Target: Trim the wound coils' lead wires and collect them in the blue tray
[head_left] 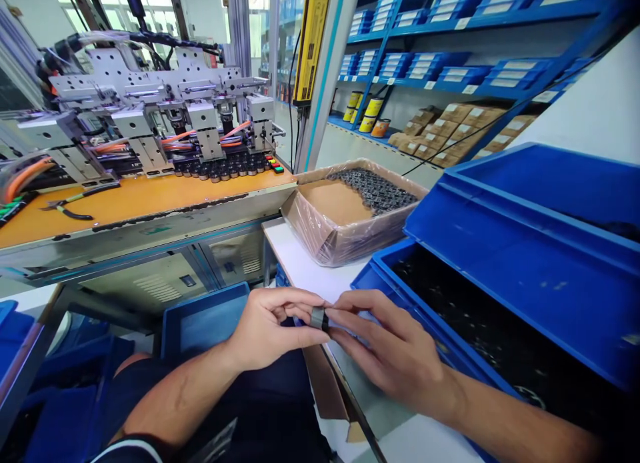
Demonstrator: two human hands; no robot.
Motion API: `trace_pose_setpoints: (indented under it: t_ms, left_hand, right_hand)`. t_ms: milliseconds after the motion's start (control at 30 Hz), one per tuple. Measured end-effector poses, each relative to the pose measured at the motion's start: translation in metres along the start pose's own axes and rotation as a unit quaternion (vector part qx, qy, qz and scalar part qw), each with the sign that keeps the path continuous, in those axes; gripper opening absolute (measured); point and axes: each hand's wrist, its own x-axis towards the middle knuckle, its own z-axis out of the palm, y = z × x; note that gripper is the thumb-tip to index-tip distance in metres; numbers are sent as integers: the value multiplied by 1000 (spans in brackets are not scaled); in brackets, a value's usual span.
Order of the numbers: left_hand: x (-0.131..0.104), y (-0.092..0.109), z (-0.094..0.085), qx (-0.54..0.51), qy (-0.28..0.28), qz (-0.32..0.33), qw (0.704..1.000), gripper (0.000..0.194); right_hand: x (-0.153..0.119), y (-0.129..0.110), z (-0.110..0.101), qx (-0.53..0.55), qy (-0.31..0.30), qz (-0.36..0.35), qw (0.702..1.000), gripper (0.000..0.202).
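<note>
Between my two hands, above the edge of the white table, is a small dark cylindrical part [319,318] with a grey band and a black end. My left hand [275,326] pinches it from the left, with the thumb below and the fingers above. From the right, the fingertips of my right hand [387,346] close on its black end. My fingers cover some of the part, so its exact kind does not show.
A plastic-lined cardboard box [345,233] holding many small dark parts stands ahead. Blue bins [530,249] with black parts are at right. A metal machine [150,109] stands on an orange bench [145,199] with pliers [75,199]. A blue tray [205,316] lies low at left.
</note>
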Motion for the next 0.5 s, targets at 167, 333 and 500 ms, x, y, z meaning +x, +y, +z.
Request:
trace_pose_setpoints:
  t_ms: [167,333,500]
  left_hand:
    - [-1,-2,1,-45,2,-36,998,41]
    - [-2,-3,-1,-76,-3,-68,995,42]
    - [-2,-4,-2,-93,3,-112,989,42]
  right_hand:
    - [-2,0,-1,-36,6,-26,999,20]
    - [-8,4,-2,-50,-10,-70,996,23]
    - [-4,1,-5,-38,-3,-69,997,23]
